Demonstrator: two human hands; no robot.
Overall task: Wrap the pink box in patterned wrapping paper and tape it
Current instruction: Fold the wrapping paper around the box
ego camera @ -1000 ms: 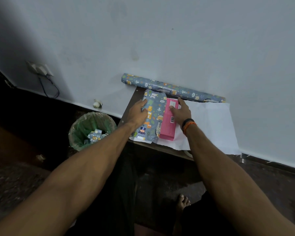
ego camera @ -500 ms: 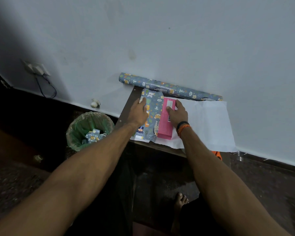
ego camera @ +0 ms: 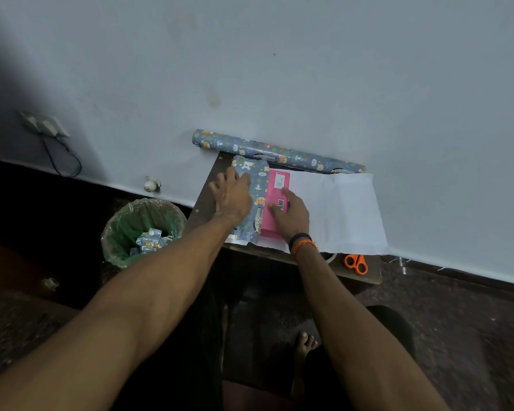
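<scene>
One pink box (ego camera: 275,203) lies on the small brown table (ego camera: 204,204), on one cut sheet of wrapping paper (ego camera: 343,213) spread white side up. The sheet's left flap (ego camera: 257,185) is folded over the box's left half, showing its blue animal pattern, so only the right strip of pink is bare.

My left hand (ego camera: 230,195) lies flat on that folded flap just left of the bare pink, fingers straight and spread, pressing the paper down and gripping nothing. My right hand (ego camera: 291,212) rests on the box's near right part, fingers loosely extended over the barcode label, palm down; it presses rather than holds. Two bands, one black and one orange, circle my right wrist (ego camera: 301,243).

Beyond the box, against the pale wall (ego camera: 279,69), lies one roll of the same patterned paper (ego camera: 276,152). Right of the box and nearer me, at the table's near right corner, lies one pair of orange-handled scissors (ego camera: 356,263), partly under the sheet's edge. Left of the box, down on the floor, stands one green-lined bin (ego camera: 143,229) with crumpled patterned scraps inside. One bare foot (ego camera: 304,347) shows below the box.
</scene>
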